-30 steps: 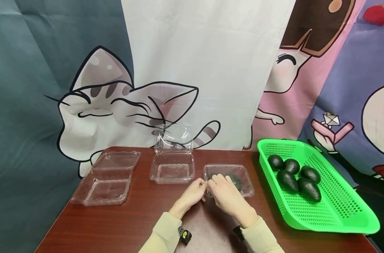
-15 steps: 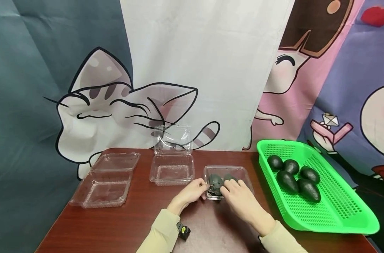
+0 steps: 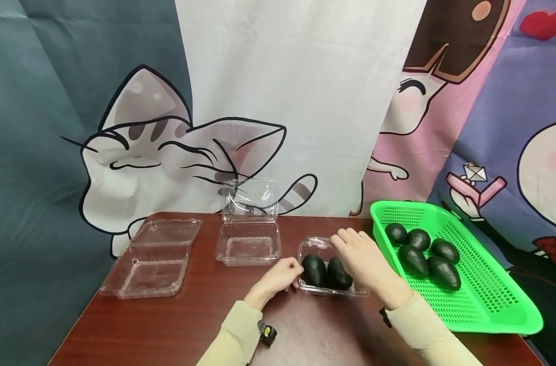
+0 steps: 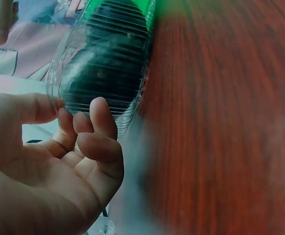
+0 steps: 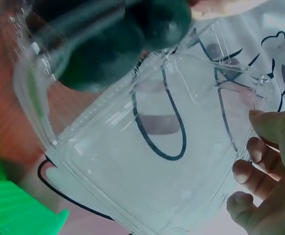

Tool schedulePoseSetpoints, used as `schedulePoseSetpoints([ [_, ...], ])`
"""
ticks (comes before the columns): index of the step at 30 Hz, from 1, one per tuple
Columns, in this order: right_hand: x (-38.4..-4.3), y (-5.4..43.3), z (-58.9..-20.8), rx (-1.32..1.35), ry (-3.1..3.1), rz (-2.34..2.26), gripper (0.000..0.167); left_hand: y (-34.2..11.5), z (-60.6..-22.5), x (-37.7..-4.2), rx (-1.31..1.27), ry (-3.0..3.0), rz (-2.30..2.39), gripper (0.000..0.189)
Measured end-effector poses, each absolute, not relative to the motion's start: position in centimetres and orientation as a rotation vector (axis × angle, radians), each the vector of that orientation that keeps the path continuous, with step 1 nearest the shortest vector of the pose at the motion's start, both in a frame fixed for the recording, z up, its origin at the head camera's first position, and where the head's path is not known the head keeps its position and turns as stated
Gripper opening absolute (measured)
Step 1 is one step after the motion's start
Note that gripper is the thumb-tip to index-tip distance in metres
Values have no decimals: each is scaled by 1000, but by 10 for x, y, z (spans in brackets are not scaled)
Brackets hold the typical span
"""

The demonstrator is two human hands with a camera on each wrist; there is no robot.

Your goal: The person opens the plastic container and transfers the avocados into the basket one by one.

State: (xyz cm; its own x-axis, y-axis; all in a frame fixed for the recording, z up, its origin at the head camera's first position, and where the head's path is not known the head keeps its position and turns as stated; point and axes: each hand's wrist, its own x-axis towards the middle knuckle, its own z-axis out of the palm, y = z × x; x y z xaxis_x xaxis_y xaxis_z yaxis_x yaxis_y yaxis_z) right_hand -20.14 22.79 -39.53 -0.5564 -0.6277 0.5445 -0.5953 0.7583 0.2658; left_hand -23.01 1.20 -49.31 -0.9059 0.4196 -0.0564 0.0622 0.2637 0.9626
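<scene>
Two dark avocados (image 3: 314, 270) lie side by side in a clear plastic clamshell box (image 3: 328, 292) on the table. My left hand (image 3: 278, 274) pinches the box's left edge between thumb and fingers, seen closely in the left wrist view. Behind the fruit, the hinged clear lid (image 5: 152, 171) stands raised. Its edge is pinched by my right hand (image 3: 362, 256), as the right wrist view shows with the thumb (image 5: 274, 127) on the rim. In the head view this hand covers part of the lid and the box's right side.
A green plastic basket (image 3: 502, 300) with several avocados (image 3: 444, 273) stands to the right. Another opened clamshell (image 3: 247, 251) is behind my left hand, and one more (image 3: 151, 277) lies at the far left. A printed cloth (image 3: 323, 101) hangs behind the table (image 3: 204, 325).
My right hand has moved right and up from the box's front edge, swinging the lid open and back, which uncovers the two avocados. My left hand has stayed on the left edge.
</scene>
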Motion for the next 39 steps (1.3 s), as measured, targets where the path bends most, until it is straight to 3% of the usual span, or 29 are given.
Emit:
schedulePoseSetpoints([
  [14, -226, 231, -383, 1000, -2406, 82, 15, 27, -500, -246, 334, 2304, 1765, 35],
  [25, -258, 239, -367, 1028, -2445, 248, 17, 37, -509, -254, 282, 2389, 1774, 36],
  [39, -312, 232, -362, 923, -2561, 308, 8, 38, -510, -250, 243, 2288, 1903, 34],
])
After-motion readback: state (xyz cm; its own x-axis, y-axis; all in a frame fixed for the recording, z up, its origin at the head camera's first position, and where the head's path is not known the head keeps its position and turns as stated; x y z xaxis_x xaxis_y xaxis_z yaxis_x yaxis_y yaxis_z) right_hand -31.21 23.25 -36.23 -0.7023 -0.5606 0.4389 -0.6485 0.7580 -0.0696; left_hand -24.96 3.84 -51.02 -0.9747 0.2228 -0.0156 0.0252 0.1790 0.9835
